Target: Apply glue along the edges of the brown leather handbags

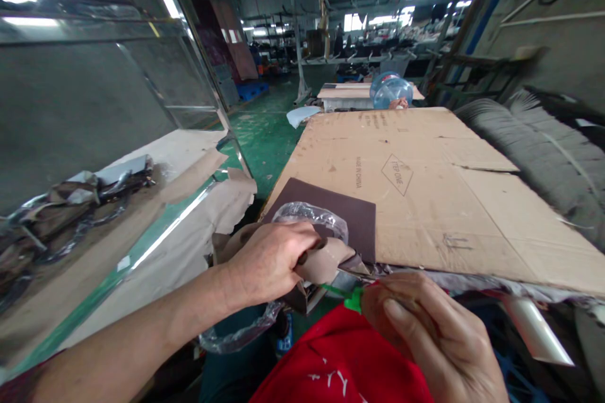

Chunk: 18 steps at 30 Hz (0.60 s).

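Clutches a tan flap [326, 262] in the left hand [269, 258], with a closed grip and fingers curled down over the edge of the material. Holds a bright green piece [353, 300] in the right hand [437, 321], pinched between thumb and fingers in a grip likewise drawn tight, with a thin green strip [333, 290] reaching toward the underside of the flap. Shows a slim, metallic-looking point just above the green piece; impossible to tell whether held in the same grip.

Places the flap in front of the body, at the near left corner of a cardboard-covered tabletop [454, 201] printed "MADE IN CHINA". Just beyond the left hand, has a clear plastic-wrapped loop [314, 209] curving over a dark brown sheet [363, 227]. Below the left wrist, shows more clear plastic [243, 335], hanging in a curve above the legs. Farther off, past the far edge of the cardboard, shows a blue water jug [390, 88] lying on its side.
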Tool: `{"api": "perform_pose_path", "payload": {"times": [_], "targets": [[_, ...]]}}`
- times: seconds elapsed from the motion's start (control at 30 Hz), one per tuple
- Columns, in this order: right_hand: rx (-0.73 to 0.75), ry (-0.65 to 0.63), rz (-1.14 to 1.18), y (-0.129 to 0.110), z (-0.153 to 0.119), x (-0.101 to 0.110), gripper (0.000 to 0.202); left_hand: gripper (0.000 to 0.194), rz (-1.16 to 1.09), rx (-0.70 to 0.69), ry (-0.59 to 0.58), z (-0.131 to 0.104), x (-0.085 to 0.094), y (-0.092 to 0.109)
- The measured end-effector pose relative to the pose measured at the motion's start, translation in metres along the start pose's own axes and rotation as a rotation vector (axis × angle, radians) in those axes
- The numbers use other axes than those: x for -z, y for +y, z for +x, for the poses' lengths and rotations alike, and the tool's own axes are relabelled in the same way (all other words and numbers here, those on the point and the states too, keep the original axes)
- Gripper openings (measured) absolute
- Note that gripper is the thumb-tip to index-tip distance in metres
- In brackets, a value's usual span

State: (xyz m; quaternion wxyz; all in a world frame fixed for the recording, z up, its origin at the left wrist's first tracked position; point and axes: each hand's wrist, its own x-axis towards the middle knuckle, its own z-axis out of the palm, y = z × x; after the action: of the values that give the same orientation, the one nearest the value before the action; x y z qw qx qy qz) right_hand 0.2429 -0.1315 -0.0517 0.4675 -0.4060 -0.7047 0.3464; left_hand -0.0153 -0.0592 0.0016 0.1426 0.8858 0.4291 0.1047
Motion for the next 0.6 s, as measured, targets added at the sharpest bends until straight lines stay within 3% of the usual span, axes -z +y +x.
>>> {"api": "perform_pose_path", "payload": {"times": [0.1,0.3,0.43,0.53,0.6], "targets": [[-0.005,-0.096,0.054,-0.004,0.001,-0.001,0.012,0.023,-0.023,0.021,0.001,-0.002,0.000,0.000],[-0.049,-0.150,0.049,-0.013,0.003,0.003,0.013,0.025,-0.049,-0.010,0.007,-0.004,-0.004,-0.005],[-0.027,-0.118,0.026,-0.015,0.003,0.006,0.011,0.028,-0.043,-0.008,0.014,-0.003,-0.004,-0.007],[-0.053,-0.156,0.060,-0.009,0.002,0.006,0.010,0.029,-0.045,-0.003,0.007,-0.002,-0.002,-0.006],[-0.047,-0.112,0.047,0.003,0.003,0.007,0.011,0.030,-0.049,-0.003,0.008,-0.001,0.000,-0.005]]}}
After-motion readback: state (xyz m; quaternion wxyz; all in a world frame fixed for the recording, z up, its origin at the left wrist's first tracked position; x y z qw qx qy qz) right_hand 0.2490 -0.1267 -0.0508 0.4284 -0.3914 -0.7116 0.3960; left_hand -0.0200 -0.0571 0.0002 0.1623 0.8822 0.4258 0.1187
